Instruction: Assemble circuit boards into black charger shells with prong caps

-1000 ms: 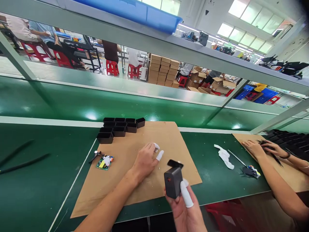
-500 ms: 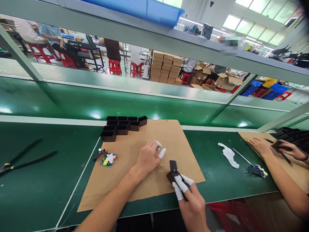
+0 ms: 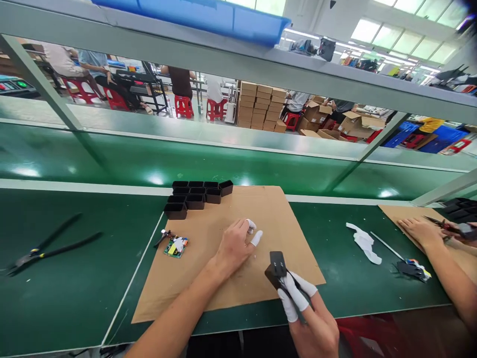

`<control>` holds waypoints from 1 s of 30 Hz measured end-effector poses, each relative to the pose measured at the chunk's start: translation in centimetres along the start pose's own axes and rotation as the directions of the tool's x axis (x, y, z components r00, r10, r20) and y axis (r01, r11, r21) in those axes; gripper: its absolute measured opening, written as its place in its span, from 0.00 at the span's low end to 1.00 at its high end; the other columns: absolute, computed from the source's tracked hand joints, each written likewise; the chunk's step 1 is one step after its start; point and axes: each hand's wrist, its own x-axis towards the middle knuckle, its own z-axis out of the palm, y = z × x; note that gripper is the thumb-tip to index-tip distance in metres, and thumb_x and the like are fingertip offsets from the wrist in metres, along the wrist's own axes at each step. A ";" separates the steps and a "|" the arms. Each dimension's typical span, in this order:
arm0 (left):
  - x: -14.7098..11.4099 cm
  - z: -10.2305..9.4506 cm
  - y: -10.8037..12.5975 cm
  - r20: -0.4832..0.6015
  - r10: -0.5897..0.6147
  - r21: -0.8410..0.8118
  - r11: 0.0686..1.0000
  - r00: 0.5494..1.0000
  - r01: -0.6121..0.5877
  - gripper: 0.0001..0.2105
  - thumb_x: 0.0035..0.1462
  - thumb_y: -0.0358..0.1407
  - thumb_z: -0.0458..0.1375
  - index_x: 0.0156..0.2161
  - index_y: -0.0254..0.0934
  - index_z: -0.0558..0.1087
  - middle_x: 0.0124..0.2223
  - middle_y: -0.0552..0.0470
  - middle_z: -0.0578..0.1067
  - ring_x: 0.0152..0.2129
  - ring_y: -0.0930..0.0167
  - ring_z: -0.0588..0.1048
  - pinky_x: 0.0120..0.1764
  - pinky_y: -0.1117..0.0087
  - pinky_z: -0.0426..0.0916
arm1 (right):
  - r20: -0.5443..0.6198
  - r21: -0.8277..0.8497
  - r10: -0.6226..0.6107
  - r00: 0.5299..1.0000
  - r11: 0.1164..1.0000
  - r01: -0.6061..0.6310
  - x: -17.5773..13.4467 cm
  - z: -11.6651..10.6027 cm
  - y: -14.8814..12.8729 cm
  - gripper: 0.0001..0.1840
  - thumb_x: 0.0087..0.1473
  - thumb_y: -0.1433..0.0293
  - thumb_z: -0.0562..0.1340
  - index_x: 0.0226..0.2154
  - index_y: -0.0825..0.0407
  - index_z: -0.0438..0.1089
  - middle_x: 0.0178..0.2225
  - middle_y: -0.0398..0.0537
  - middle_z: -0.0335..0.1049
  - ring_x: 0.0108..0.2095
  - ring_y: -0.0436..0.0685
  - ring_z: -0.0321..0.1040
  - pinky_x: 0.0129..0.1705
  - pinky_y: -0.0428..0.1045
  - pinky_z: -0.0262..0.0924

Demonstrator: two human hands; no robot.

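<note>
My left hand rests on the brown cardboard sheet, its fingers loosely curled and its thumb apart from the forefinger. Nothing shows between the white-covered fingertips. Lower right, my right hand grips a black power adapter case, white covers on its fingers too. A black end piece with small metal spots sits tilted at the case's top, and a dark cable runs along the fingers. Left on the cardboard lies a circuit board with a white patch and short dark leads.
Several open black cases stand in rows at the cardboard's back left. Black-handled pliers lie at left. To the right are a crumpled white strip, another board with a black part, and a co-worker's hands over another cardboard sheet.
My view has shifted, moving the scene rightward. The black end piece in my right hand now faces me more. My left hand keeps its place on the cardboard. The co-worker's right hand has moved.
</note>
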 end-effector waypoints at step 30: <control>0.1 -0.2 -0.1 0.016 -0.036 0.018 0.999 0.999 0.035 0.05 0.70 0.36 0.60 0.40 0.43 0.69 0.39 0.52 0.78 0.37 0.64 0.77 0.42 0.62 0.71 | 0.167 0.343 0.440 0.883 0.813 -0.470 -0.4 0.9 0.5 0.17 0.70 0.63 0.67 0.58 0.45 0.83 0.55 0.56 0.84 0.51 0.63 0.84 0.55 0.54 0.79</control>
